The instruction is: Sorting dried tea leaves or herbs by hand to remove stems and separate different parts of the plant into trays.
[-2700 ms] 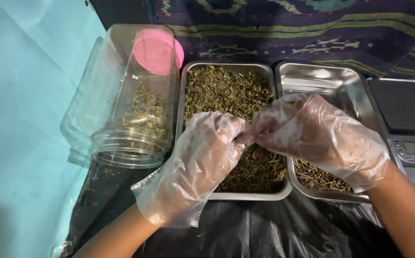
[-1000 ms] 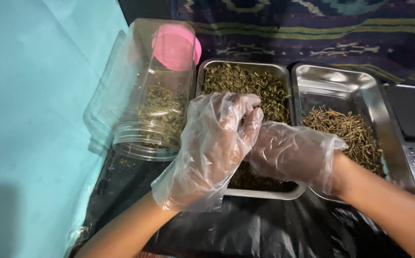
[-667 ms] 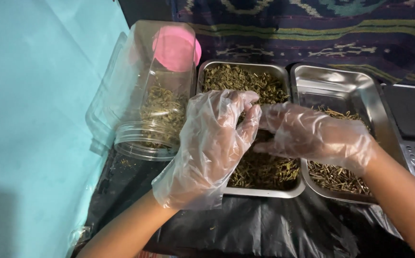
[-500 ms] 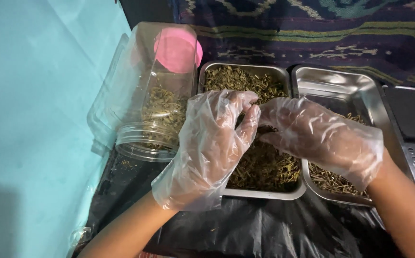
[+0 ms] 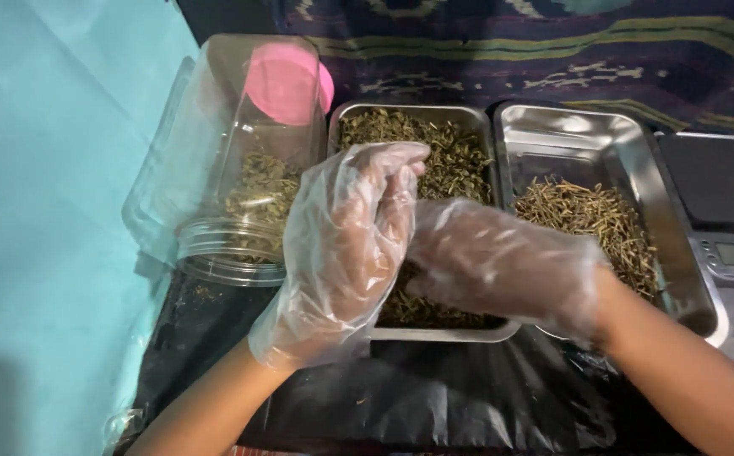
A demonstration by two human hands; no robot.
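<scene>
Both hands wear thin clear plastic gloves. The left hand is raised with its back to the camera, fingers curled inward and tips pointing up. The right hand reaches in from the right, lying flat, its fingertips tucked behind the left fingers; bare forearms enter from below.

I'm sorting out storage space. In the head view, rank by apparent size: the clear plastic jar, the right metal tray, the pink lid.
Largest to smallest:
1. Clear plastic jar and right metal tray look alike; hands hide part of the tray, so unranked.
2. Pink lid, clearly smallest.
</scene>
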